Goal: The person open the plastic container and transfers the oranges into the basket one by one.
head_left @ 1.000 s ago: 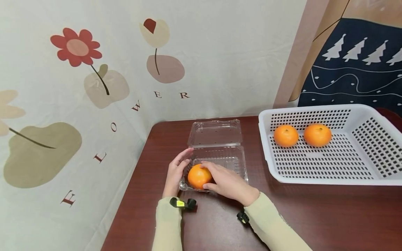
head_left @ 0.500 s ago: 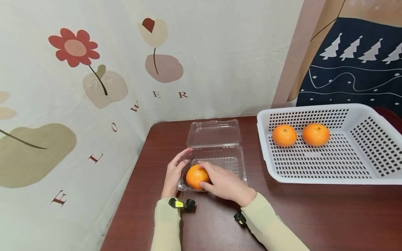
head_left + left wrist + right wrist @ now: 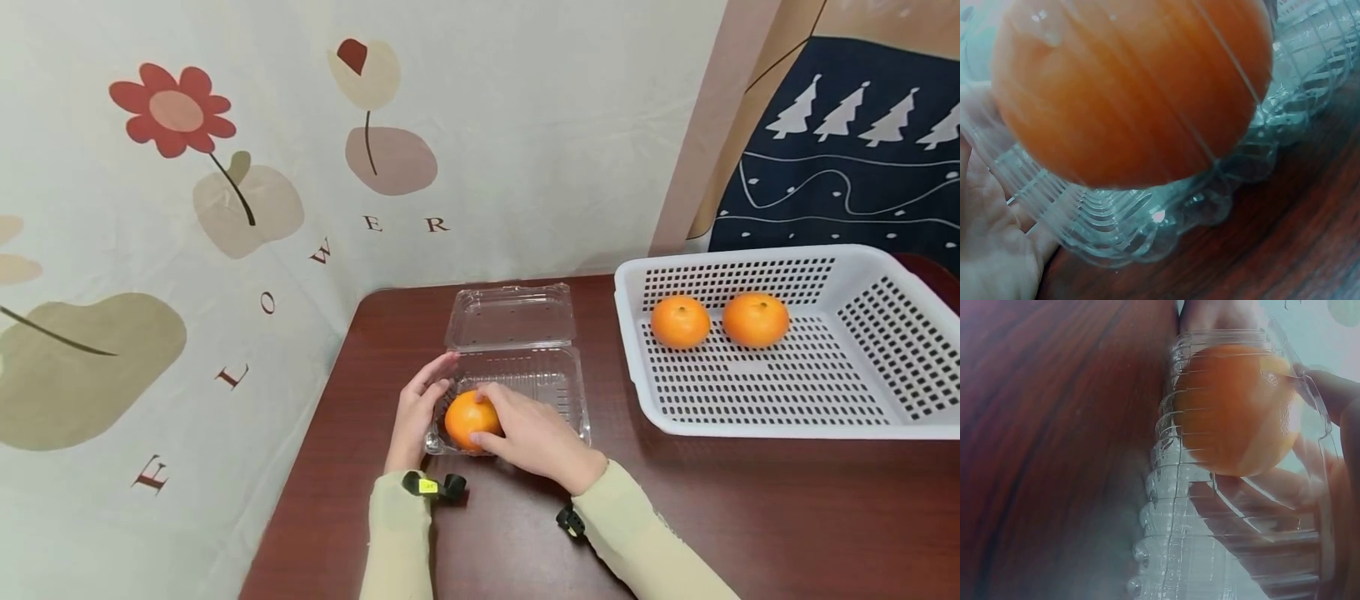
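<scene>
A clear plastic clamshell box lies open on the dark wooden table, its lid flat behind it. My right hand grips an orange in the box's near left corner. My left hand rests with straight fingers against the box's left wall. The left wrist view shows the orange through the ribbed box wall, with my left palm beside it. In the right wrist view the orange sits inside the box, fingers round it.
A white perforated basket stands at the right with two oranges at its back. A flowered cloth wall runs along the left and rear. The table has bare wood in front of the basket.
My right hand and the orange have shifted slightly left within the box's corner. The left hand has stayed against the box.
</scene>
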Tool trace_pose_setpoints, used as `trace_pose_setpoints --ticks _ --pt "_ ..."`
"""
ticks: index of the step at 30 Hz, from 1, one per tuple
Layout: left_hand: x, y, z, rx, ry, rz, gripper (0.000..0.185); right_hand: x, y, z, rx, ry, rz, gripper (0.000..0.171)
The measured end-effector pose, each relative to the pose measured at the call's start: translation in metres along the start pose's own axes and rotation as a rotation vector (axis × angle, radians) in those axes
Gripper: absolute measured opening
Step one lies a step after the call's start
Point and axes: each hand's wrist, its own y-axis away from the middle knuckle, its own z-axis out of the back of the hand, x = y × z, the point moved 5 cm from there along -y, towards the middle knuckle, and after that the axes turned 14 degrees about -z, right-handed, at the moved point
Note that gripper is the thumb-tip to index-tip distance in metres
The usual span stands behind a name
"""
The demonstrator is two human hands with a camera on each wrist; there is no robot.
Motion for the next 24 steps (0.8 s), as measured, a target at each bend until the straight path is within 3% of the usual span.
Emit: trace_pose_setpoints --ticks 5,10,17,24 --pt "-0.015 0.001 -0.004 0.006 -0.01 0.023 0.037 -0.001 0.0 0.001 -0.021 -0.006 -0.021 0.048" --pt "-0.017 -0.001 -0.005 0.011 -0.008 0.008 0.037 -0.002 -0.001 0.002 -0.041 -0.017 -0.032 0.048" --pt "-0.005 -0.002 -0.001 0.001 0.014 -0.005 0.037 -0.002 -0.002 0.0 -0.033 -0.004 -0.027 0.063" --pt "0.006 -0.001 0.002 -0.01 0.003 -0.013 0.037 -0.002 -0.002 -0.003 -0.012 0.042 -0.013 0.059"
